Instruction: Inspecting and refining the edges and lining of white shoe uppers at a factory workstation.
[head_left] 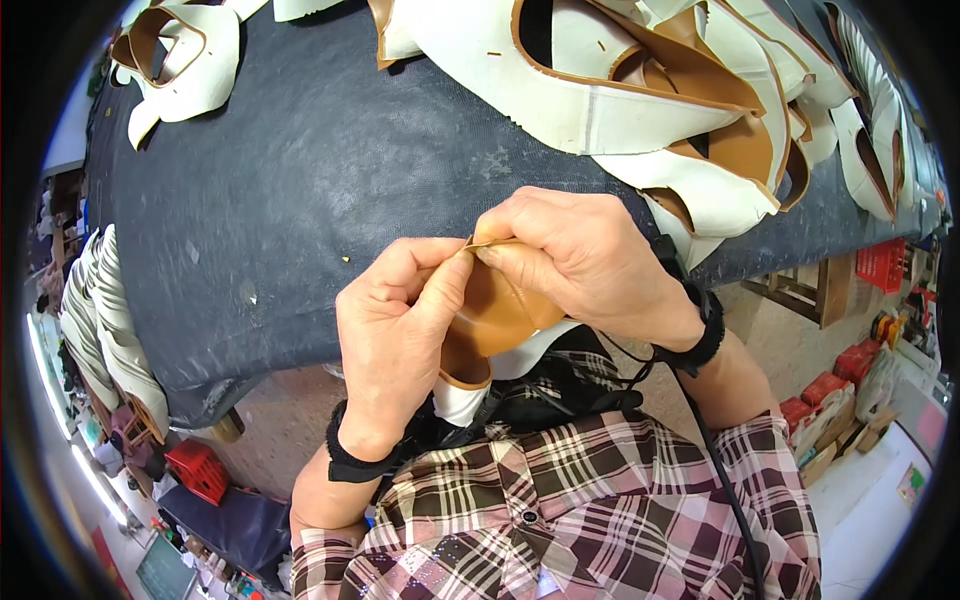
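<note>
Between my hands hangs a brown leather shoe upper (498, 312) with a pale lining showing at its lower edge. My left hand (395, 325) pinches its top edge between thumb and forefinger. Close beside it, my right hand (570, 250) pinches the same edge, and the fingertips of both hands nearly touch. The piece hangs over the table's near edge, in front of my body. What lies right under the fingertips is hidden.
A dark-covered table (260, 200) spreads ahead. A heap of white-backed brown shoe uppers (640, 125) lies at the far right, with another upper (190, 75) far left. Stacked pieces (105, 320) hang at the left edge. A red crate (198, 472) stands below left.
</note>
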